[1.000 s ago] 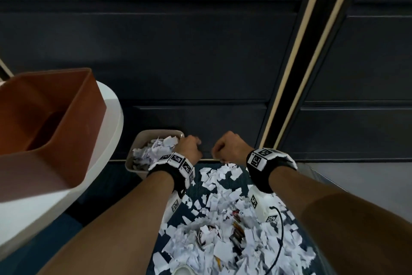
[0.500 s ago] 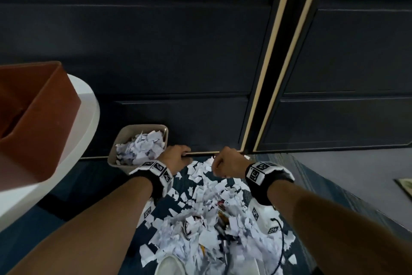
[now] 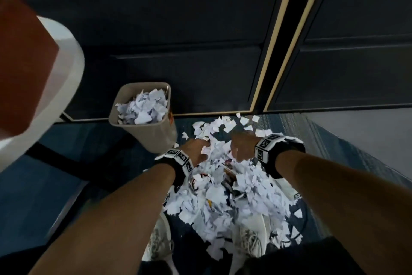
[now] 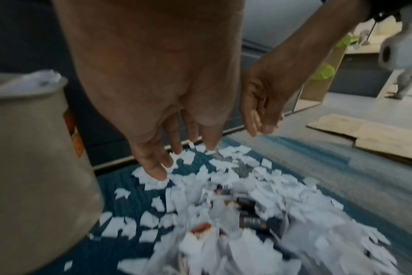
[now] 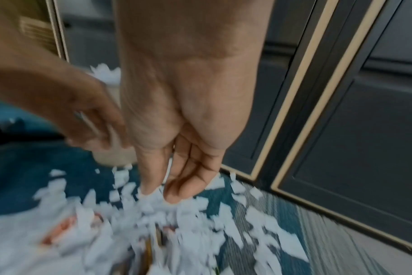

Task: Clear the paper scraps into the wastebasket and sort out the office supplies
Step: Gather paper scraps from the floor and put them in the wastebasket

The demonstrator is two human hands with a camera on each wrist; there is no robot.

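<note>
With left hand and right hand open, fingers extended into paper scraps heaped on carpet beside wastebasket: light, limp, easily scattered; scoop from beneath, both sides.

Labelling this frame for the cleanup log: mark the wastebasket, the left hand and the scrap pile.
wastebasket (image 3: 165, 128): head view, on its beige outer wall.
left hand (image 4: 153, 104): left wrist view, on the palm above the straight fingers.
scrap pile (image 3: 249, 199): head view, on white paper near the heap's middle.
</note>
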